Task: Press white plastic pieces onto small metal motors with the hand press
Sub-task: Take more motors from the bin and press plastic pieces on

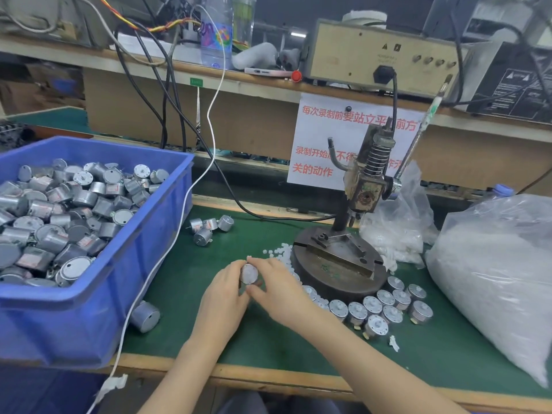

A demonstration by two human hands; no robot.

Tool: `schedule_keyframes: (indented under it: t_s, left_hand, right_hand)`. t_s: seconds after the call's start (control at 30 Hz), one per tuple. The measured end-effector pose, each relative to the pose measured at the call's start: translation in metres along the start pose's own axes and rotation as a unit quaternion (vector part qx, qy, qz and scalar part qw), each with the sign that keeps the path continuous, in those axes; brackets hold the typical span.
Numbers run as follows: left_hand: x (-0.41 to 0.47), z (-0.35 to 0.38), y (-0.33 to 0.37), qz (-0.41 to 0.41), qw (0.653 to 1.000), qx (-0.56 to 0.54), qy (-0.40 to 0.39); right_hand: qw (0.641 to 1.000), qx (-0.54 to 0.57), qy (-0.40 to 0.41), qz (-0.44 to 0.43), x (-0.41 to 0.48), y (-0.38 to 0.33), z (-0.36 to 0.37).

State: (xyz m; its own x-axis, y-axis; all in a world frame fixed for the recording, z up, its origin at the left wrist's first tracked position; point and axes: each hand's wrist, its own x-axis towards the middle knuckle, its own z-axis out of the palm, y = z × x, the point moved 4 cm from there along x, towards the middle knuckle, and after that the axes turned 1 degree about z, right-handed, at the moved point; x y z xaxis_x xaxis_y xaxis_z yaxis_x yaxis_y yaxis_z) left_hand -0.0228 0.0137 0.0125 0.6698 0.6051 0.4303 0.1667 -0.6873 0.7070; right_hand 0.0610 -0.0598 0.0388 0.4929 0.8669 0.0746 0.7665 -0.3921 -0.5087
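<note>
Head view: hands grip motor; red-lettered sign ends 关的动作.

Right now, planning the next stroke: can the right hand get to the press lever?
Probably yes: the lever rises free right of the hand press; the right hand must first let go of the motor.

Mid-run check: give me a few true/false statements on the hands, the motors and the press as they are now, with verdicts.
1. The left hand and right hand both hold one motor in front of the hand press. True.
2. A motor sits on the press base under the ram. False: no motor is on the base.
3. The blue bin is empty. False: it is heaped with motors.
4. A cluster of motors stands on the green mat beside the base. True.
</note>
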Motion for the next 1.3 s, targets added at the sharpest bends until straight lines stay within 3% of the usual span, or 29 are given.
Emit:
schedule_keyframes:
  t_s: [0.3,0.57,0.83,1.13,1.3]
  left_hand:
    - [-0.001,-0.001,0.013,0.044,0.998,0.047,-0.016]
    - [0.000,-0.001,0.003,-0.011,0.996,0.089,-0.011]
    - [0.005,-0.006,-0.013,-0.111,0.991,0.026,0.065]
    - [0.006,-0.013,-0.037,-0.212,0.959,-0.125,0.143]
    - [0.006,-0.015,-0.037,-0.211,0.955,-0.149,0.148]
  right_hand:
    - [0.983,0.132,0.094,0.080,0.002,0.004,0.001]
    - [0.965,0.163,0.164,0.126,-0.008,0.034,-0.038]
    - [0.946,0.040,0.252,0.198,-0.015,0.104,-0.101]
    - [0.945,-0.051,0.237,0.218,0.003,0.118,-0.109]
    - [0.939,-0.055,0.250,0.228,0.005,0.118,-0.108]
